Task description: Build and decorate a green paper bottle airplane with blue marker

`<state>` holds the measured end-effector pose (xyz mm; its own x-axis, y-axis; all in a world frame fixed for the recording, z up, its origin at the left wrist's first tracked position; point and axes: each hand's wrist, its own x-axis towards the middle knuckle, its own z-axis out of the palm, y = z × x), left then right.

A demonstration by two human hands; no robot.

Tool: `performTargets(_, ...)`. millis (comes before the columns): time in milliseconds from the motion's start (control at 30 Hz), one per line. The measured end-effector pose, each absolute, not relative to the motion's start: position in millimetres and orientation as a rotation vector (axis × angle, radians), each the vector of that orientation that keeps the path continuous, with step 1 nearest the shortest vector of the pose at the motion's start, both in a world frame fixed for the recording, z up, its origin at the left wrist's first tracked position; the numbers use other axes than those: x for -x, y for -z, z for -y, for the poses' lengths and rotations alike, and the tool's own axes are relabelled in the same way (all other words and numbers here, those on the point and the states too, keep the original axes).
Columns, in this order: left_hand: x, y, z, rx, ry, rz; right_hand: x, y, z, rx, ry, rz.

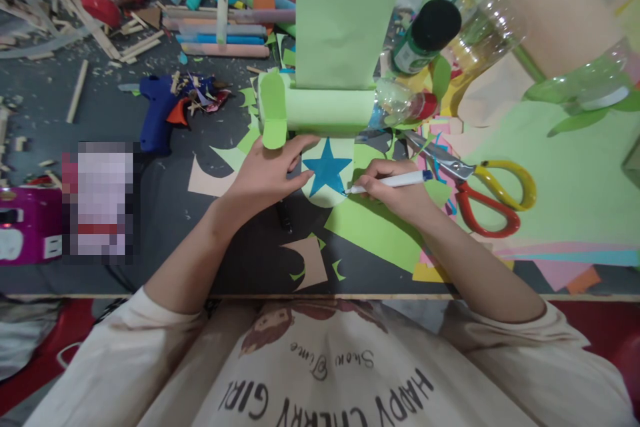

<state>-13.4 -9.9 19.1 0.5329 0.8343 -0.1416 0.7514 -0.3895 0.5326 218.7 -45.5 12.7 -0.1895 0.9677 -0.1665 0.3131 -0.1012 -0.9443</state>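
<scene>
Blue star (327,168), five-pointed, flat-coloured, on pale green rounded paper (325,199) at centre of frame. Right grip (397,188) closed around a white pen (404,179), tip at the star's lower right point. Left grip (265,170) spread, thumb at the paper's left edge. Surface (240,260) dark, littered: wooden sticks (77,90) upper left, blue glue gun (156,110) left, scissors (463,175) right, handles red and yellow. Room: red patch (75,323), lower left.
</scene>
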Motion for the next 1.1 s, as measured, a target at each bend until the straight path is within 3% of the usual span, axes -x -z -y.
performTargets(1100, 14.5, -18.0, 10.4, -2.249, -0.235, -1.269, -222.9, -9.2, 44.2, 1.383, -1.437, 1.336)
